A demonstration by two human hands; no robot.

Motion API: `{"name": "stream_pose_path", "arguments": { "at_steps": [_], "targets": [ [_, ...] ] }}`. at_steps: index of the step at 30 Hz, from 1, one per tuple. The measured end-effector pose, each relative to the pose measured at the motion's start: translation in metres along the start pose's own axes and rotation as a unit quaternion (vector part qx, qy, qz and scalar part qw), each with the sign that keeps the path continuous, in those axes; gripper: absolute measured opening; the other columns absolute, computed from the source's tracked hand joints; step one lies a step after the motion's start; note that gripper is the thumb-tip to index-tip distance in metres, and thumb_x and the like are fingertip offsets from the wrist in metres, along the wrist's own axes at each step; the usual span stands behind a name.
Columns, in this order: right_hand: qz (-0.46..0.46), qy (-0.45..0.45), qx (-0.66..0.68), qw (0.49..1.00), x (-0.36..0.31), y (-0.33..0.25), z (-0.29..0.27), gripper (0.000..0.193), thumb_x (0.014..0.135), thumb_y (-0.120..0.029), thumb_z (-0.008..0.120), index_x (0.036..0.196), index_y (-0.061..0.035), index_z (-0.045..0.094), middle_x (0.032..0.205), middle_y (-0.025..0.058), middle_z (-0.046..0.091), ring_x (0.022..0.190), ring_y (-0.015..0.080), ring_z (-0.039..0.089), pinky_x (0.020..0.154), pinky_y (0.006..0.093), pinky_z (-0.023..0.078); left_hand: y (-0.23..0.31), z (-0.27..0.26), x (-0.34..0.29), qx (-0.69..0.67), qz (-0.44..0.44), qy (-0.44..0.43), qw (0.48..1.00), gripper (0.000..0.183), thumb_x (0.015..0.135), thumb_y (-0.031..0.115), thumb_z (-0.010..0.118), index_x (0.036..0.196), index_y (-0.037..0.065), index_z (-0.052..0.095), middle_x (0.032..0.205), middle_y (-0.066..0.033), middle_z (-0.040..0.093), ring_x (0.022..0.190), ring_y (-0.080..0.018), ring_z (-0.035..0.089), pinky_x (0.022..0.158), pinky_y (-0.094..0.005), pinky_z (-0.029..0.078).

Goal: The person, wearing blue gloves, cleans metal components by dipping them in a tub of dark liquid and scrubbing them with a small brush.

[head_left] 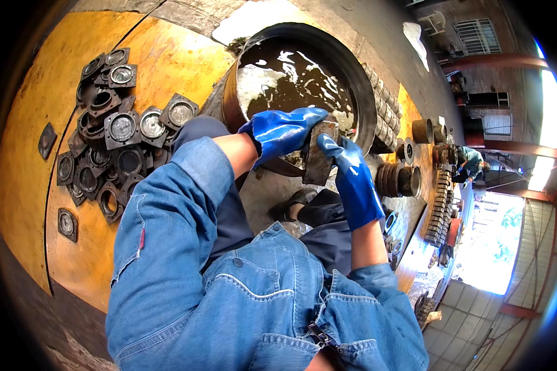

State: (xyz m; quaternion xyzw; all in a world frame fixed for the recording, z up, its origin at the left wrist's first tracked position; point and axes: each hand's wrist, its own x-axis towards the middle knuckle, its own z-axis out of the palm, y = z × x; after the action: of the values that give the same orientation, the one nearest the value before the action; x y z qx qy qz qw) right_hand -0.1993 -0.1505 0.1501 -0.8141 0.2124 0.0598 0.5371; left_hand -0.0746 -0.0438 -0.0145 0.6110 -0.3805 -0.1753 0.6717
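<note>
In blue rubber gloves, my left hand (283, 133) and my right hand (354, 179) grip a dark, flat-sided metal piece (320, 159) between them. It is tilted upright over the near rim of a large round metal tub (229, 99). The left fingers stretch across its upper left side, while the right thumb and fingers close on its right side. The part of the piece behind the gloves is hidden. Dark, glinting liquid (272, 93) with foam fills the tub.
Left of my knees, square metal housings with round openings (122, 127) lie heaped on a yellow-brown floor sheet (173, 65). Stacked metal rings (387, 179) and rows of ridged parts (438, 207) stand to the right. Farther off, another person (472, 164) bends over.
</note>
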Motion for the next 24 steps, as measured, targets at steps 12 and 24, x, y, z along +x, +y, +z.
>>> {"name": "stream_pose_path", "arguments": {
  "at_steps": [12, 24],
  "targets": [
    [-0.003, 0.053, -0.050, 0.997, -0.016, -0.011, 0.010, 0.061, 0.092, -0.045, 0.078, 0.129, 0.0029, 0.068, 0.108, 0.0078, 0.071, 0.096, 0.0197, 0.061, 0.088, 0.0338, 0.048, 0.061, -0.028, -0.013, 0.160, -0.032, -0.063, 0.985, 0.043, 0.112, 0.024, 0.051, 0.153, 0.012, 0.055, 0.146, -0.0140, 0.064, 0.133, -0.0253, 0.064, 0.111, -0.0355, 0.052],
    [-0.024, 0.087, -0.084, 0.992, -0.006, 0.008, 0.014, 0.054, 0.096, -0.049, 0.074, 0.116, 0.0014, 0.071, 0.101, 0.0028, 0.065, 0.096, 0.0156, 0.055, 0.090, 0.0305, 0.044, 0.031, -0.031, -0.014, 0.237, 0.027, -0.025, 0.971, 0.058, 0.100, 0.035, 0.071, 0.153, 0.020, 0.055, 0.151, -0.0108, 0.061, 0.133, -0.0307, 0.064, 0.111, -0.0403, 0.052]
  ]
}}
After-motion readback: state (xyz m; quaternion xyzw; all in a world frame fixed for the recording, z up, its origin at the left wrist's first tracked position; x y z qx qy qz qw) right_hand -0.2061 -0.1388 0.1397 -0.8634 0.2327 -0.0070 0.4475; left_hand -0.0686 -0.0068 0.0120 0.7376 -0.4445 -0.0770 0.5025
